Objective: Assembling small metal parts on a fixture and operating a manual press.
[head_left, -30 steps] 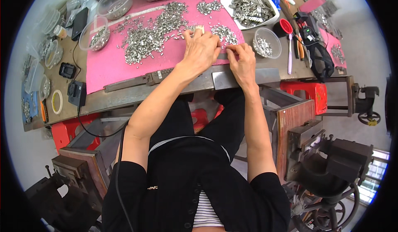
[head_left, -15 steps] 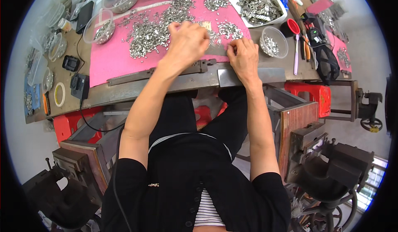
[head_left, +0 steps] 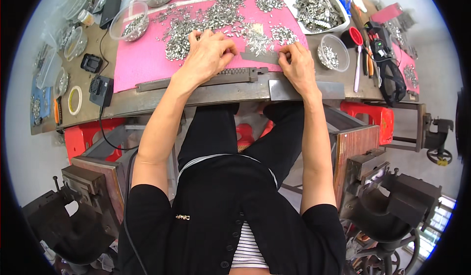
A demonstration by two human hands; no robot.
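Observation:
My left hand is bent over the near edge of a heap of small silver metal parts, its fingers curled and its thumb toward the right. Whatever lies between those fingertips is too small to make out. To the right, my right hand has thumb and forefinger pinched at the end of a flat grey metal strip. Just in front of both hands runs a long dark metal fixture with a row of notches, partly covered by my left wrist. Loose slender silver pieces lie beyond the strip.
Pink matting covers much of the bench. Clear tubs of metal parts and a white tray stand around it. A bare metal plate lies at the front edge. Hand tools are at right, a black corded device at left.
My left hand has come down and slightly nearer, its fingers now lower over the parts. My right hand stays by the strip. The whole view has shifted a little to the right.

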